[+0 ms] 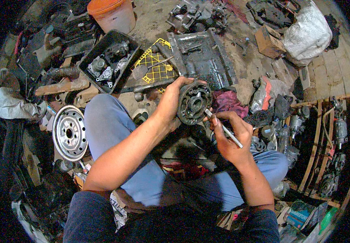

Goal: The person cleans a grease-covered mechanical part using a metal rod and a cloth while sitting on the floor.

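In front of our lap (183, 190), our left hand's (169, 99) fingers clasp a round metal machine part (195, 103) by its rim; our right hand's (235, 141) fingers pinch a slim rod (231, 136) at its edge.

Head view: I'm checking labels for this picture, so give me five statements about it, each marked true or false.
1. The left hand holds a round metal part. True.
2. The right hand holds a hammer. False: the right hand has a slim, light-coloured rod in its fingers.
3. A wheel rim is at the person's left. True.
4. The orange-topped bucket is at the bottom right. False: the bucket is at the top, left of centre.
5. A black tray contains metal parts. True.
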`<control>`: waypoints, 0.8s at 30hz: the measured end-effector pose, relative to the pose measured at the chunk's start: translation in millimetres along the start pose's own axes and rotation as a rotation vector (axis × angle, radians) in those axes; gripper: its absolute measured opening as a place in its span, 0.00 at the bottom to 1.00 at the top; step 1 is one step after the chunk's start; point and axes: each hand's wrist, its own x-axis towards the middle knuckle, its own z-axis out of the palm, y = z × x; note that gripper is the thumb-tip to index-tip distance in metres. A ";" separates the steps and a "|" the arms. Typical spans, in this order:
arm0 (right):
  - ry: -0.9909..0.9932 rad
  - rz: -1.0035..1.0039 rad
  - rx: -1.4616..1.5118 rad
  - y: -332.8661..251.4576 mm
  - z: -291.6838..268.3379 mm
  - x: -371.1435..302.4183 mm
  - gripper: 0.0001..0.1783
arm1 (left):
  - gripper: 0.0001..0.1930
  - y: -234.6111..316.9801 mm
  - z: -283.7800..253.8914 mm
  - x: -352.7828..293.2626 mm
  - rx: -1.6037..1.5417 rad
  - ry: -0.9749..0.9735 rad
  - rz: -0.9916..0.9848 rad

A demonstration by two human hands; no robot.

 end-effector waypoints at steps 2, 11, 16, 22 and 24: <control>-0.026 0.045 0.016 -1.0 -1.2 -0.2 0.04 | 0.26 0.7 -0.3 -0.2 -0.032 0.005 -0.027; -0.064 0.113 0.070 4.2 -1.5 -1.1 0.05 | 0.25 -1.0 0.1 4.0 -0.020 0.048 -0.047; -0.148 0.094 0.023 0.5 -3.1 2.2 0.03 | 0.24 -4.5 -1.7 4.7 -0.006 0.090 -0.082; -0.227 0.197 0.063 -0.1 -3.9 3.0 0.04 | 0.25 -10.5 3.1 4.3 0.074 0.139 -0.072; -0.155 0.298 0.018 -3.1 -2.4 2.7 0.07 | 0.25 -10.4 5.0 4.8 0.077 0.123 -0.063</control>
